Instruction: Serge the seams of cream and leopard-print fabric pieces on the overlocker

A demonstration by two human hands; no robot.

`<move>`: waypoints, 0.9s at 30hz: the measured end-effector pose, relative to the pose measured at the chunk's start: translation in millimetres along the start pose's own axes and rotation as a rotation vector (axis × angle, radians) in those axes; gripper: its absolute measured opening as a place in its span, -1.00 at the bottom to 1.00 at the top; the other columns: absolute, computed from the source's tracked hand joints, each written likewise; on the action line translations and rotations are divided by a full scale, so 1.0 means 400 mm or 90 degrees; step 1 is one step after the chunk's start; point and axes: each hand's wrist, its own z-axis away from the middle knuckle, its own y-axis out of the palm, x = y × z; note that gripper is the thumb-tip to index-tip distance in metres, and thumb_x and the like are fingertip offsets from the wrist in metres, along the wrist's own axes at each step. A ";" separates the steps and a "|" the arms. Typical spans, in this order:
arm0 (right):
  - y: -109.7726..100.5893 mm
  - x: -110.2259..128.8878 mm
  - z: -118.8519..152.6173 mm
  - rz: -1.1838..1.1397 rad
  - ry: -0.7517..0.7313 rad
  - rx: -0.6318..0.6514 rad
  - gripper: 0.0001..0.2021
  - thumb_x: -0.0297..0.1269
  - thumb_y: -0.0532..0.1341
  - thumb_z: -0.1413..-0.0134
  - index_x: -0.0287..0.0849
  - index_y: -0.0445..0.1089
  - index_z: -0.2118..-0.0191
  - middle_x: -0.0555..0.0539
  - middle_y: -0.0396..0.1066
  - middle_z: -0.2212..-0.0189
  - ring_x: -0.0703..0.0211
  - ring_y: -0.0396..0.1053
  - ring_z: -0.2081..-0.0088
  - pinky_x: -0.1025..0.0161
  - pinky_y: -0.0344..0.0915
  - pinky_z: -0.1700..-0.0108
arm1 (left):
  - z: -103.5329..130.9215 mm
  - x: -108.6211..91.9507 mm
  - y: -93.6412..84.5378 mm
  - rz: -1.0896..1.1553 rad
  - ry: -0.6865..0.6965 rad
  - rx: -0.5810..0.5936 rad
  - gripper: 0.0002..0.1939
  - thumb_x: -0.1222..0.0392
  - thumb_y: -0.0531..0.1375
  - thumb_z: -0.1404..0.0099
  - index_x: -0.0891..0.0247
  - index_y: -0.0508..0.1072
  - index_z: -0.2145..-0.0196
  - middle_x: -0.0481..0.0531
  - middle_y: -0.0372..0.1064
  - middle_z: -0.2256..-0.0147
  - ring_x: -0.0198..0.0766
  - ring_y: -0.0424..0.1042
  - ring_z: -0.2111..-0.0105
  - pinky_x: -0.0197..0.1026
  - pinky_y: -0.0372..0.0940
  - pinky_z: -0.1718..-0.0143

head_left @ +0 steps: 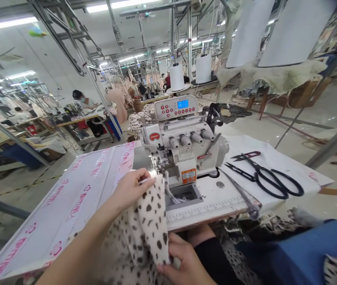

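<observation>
Clock centred on the machine, as seen by the head camera. Worktop: its white surface is spread around the machine, and a ruled scale is printed along the near edge. At 8 to 9 o'clock it is covered by a white sheet lettered in pink.

Overlock sewing machine: mounted at the centre; tension knobs are lined up across its front, and an orange label is fixed below them.

Dark-spotted cream fabric: found at 7 o'clock. Its upper end is held close to the presser-foot area; the rest is draped in folds over the near edge. Whether the cloth is caught under the foot cannot be told.

Large white thread cones: two, raised between 1 and 2 o'clock. Smaller-looking white cones: two, seen at 12.

Black-handled shears: laid between 3 and 4 o'clock, blades spread.

Right hand: at 6 o'clock; the fabric's hanging edge is pinched between thumb and fingers.

Left hand: at 8 o'clock; the fabric's upper end is gripped by thumb and fingers.

Red-handled snips: left at 3 o'clock, just beside the shears.

Blue display: lit at 12, set in the control panel.
</observation>
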 end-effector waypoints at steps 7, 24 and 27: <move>0.007 -0.003 -0.001 0.065 0.008 0.019 -0.89 -0.29 0.21 0.07 -0.18 0.46 0.44 -0.08 0.33 0.31 0.18 0.33 0.26 0.34 0.26 0.24 | -0.002 0.000 0.007 0.001 -0.002 -0.013 -0.71 -0.04 0.05 -0.15 0.25 0.24 0.50 -0.11 0.23 0.53 -0.33 0.20 0.51 -0.30 0.04 0.48; -0.157 0.136 -0.227 0.656 -0.318 -0.032 -0.64 -0.41 0.03 -0.12 -0.29 0.22 -0.06 -0.20 0.28 -0.01 -0.04 0.12 -0.05 -0.03 0.16 -0.06 | -0.020 -0.003 0.003 -0.009 -0.020 -0.027 -0.73 -0.02 0.06 -0.12 0.24 0.31 0.48 -0.08 0.29 0.53 -0.30 0.24 0.51 -0.27 0.05 0.49; -0.157 0.127 -0.225 0.667 -0.311 -0.034 -0.64 -0.41 0.03 -0.12 -0.31 0.22 -0.05 -0.21 0.27 -0.01 -0.03 0.13 -0.05 -0.02 0.16 -0.06 | -0.018 -0.008 -0.002 -0.009 -0.004 -0.022 -0.74 -0.01 0.02 -0.15 0.23 0.30 0.48 -0.09 0.28 0.53 -0.30 0.23 0.51 -0.27 0.04 0.50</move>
